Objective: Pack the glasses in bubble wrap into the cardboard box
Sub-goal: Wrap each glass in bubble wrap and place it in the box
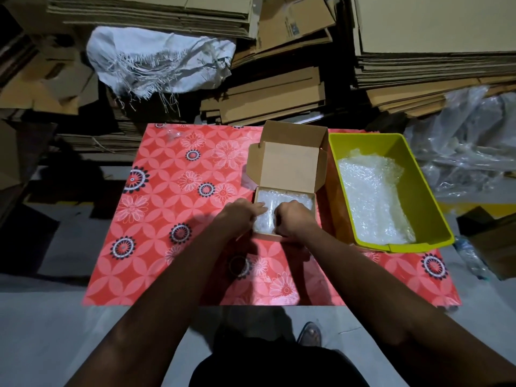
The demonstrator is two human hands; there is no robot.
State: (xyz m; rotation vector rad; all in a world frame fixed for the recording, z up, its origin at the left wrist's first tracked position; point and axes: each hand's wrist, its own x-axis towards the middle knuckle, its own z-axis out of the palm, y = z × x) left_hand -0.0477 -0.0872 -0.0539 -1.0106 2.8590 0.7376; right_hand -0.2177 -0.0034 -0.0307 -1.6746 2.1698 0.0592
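Both forearms are reaching forward from the bottom edge, and below them a dark garment and one sandalled foot (310, 334) are showing dimly on the grey floor. Over the near end of the cardboard box (290, 163), the left hand (242, 214) is lying with fingers fairly straight, its tips pressing on the bubble-wrapped bundle (282, 202) inside; the right hand (293, 219) is curling its fingers down onto the same wrap, though whether it is pinching the wrap or only pushing cannot be told. White wrap is filling the box tray, and any glasses within it are hidden. Its lid is standing open at the far side. Just to the right, nearly touching, a yellow-green bin (435, 208) is holding loose bubble wrap (374, 196). Box and bin are sitting on a red flowered tablecloth (173, 208). Behind, flattened cardboard stacks (279, 93), a frayed white sack (159, 60) and crumpled clear plastic (469, 152) are lying in poor light.
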